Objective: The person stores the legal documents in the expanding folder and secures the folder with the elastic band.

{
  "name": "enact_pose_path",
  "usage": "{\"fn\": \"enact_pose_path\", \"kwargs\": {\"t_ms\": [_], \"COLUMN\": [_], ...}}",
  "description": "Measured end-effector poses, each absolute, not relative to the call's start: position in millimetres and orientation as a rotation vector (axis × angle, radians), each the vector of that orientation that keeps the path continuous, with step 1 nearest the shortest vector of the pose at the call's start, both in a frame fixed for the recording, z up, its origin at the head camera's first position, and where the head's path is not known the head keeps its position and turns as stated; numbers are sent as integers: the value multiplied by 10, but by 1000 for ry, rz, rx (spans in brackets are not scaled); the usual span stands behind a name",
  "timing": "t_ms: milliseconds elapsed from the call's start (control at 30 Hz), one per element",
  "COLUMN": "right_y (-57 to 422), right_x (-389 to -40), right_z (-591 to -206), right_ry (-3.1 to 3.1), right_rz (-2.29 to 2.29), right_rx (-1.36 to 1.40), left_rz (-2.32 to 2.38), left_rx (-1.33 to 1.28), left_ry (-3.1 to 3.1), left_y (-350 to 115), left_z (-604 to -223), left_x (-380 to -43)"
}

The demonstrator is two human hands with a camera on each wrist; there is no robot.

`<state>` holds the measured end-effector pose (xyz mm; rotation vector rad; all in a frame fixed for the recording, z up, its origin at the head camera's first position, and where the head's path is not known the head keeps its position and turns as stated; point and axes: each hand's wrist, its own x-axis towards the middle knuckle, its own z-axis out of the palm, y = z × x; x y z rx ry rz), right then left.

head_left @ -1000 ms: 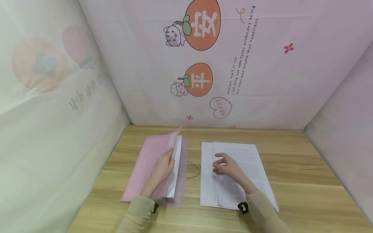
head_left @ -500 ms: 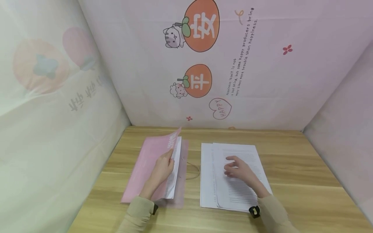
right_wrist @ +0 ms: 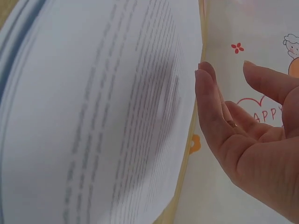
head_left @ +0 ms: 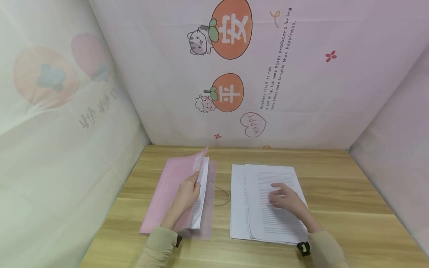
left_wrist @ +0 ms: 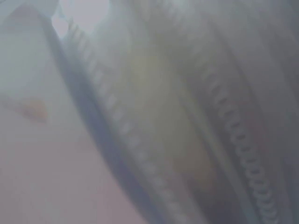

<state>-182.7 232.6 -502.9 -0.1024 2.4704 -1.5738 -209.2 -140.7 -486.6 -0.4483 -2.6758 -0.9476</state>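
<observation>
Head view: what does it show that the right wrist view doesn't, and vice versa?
Only head: the left hand gripping the raised cover of a pink plastic folder, plus a tan cord loop.
Only right wrist: the palm side of the right hand.
Both: that hand, printed white paper sheets and the red heart-outline wall print, partly hidden in wrist.

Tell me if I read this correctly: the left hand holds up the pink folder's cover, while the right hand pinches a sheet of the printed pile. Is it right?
Not quite: the right hand pinches no sheet. The right wrist view shows its fingers loosely bent, with nothing between them, beside the pile. The left hand does hold up the pink folder's cover.
</observation>
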Motion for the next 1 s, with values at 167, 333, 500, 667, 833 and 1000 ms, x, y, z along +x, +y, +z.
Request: {"fn": "enact_pose_path", "kwargs": {"t_ms": [167,333,500,667,833,1000], "right_y": [2425,2519,2597,2653,2714,2777], "right_x": [-1821,-1817,-1803,-1790,-1788,-1780], "right_z": [-4998,-5003,-5022,-5003,-5001,-5011], "right_ry": [2502,2516,2545,2622,2717,2837], "right_rz": [-1575,-1562,-1533,-1429,-1314,-1147], "right_rx": [-95,-87,-88,-58,-44,-35], "left_rz": [-942,-956,-949,-962,-986,-1016], "left_rx": [-459,-470,-468,-455,-474,-493], "left_ry": [-2668,-2668,-2678,-2689,-2694,-2701], "left_y": [-1413,-1420,-1422,-1424,-1428,-1439], "left_z": [-4866,-4874,-4876,-4865,-4858,-4867], "left_x": [-2096,-2100,-2108,-2108,-2103,-2100]}}
